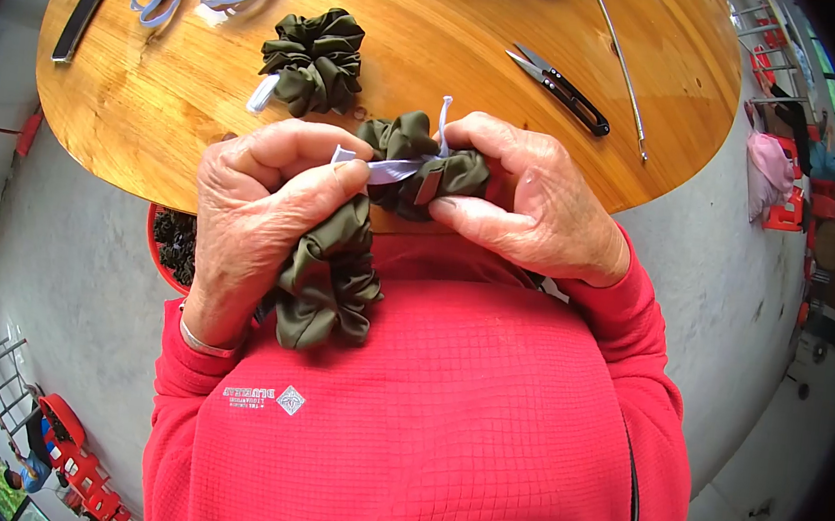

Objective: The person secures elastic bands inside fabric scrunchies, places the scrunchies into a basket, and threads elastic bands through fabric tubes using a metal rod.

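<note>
A dark olive-green, gathered fabric tube with a satiny sheen is held bunched up between the left hand and right hand, one crumpled length hanging below the left. A flat, pale lilac elastic strip emerges from the folds, one end pinched in the left fingertips, another narrow end sticking upright near the right fingers.

Pink cloth over what seems a red stool; grey floor.
</note>
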A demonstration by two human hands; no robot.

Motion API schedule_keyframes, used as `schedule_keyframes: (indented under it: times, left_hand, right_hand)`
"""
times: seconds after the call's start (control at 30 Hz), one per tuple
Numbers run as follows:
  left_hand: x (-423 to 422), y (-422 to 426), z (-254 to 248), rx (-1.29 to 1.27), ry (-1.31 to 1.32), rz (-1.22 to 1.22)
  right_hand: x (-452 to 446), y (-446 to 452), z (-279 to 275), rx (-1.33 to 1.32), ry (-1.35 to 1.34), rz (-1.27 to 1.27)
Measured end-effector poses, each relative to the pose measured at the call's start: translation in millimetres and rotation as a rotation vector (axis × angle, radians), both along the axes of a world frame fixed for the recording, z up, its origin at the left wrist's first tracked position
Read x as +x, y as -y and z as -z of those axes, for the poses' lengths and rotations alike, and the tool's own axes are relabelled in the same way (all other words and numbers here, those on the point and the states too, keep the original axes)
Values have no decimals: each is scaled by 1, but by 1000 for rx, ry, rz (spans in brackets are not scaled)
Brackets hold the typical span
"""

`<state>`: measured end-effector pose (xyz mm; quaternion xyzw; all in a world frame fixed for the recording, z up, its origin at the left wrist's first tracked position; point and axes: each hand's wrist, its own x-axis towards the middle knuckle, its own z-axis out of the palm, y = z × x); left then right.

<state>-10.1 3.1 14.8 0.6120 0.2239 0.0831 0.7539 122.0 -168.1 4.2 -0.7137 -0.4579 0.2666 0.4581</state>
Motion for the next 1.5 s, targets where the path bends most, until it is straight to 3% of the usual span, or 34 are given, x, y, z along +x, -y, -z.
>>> schedule_keyframes:
  times: [0.17,0.23,0.3,0.33,0.4,0.43,0.5,0.57,0.67,0.77,0.9,1.1,1.2,1.23,1.3,1.37,1.43,1.5]
  left_hand:
    - [-7,0,6,-117,45,-29]
    - [-8,0,6,-116,46,-6]
    - [-7,2,3,-142,45,0]
    - [-7,1,4,-159,48,6]
    - [-5,1,4,-140,80,-32]
    - [-5,2,3,-129,96,-47]
    - [-5,7,2,102,164,-6]
    - [-5,11,2,146,185,78]
    - [-6,13,6,235,205,134]
    - [-6,13,8,337,217,165]
    - [-5,17,5,499,258,236]
    - [-4,17,4,655,296,281]
    - [-4,7,-6,442,257,380]
    - [-6,6,-5,130,207,386]
    - [-5,-5,-8,14,115,501]
    - [-5,-17,-8,10,52,587]
    - [-8,-13,-10,-42,-32,555]
    - [-9,-17,-11,76,-56,587]
  right_hand:
    - [11,2,0,15,-21,143]
    - [15,-3,4,162,293,310]
    - [16,-7,5,246,806,452]
    - [12,-7,0,275,809,455]
    - [4,-5,-5,381,700,293]
    - [-4,-5,-8,381,522,214]
    - [-13,-6,-8,365,207,74]
    - [-19,-7,-13,209,36,21]
    - [-23,-9,-8,172,-436,7]
    - [-18,-10,-16,172,-446,-52]
    - [-6,-12,-36,-134,-416,-161]
    - [-4,-17,-32,-162,-498,-184]
    - [-8,-15,-31,-57,-454,-133]
    - [-9,-14,-33,-53,-487,-105]
    - [-14,-12,-32,-15,-485,-48]
    - [-21,-10,-24,47,-416,14]
    - [-21,-6,-22,117,-555,25]
    - [-24,-4,-23,122,-606,53]
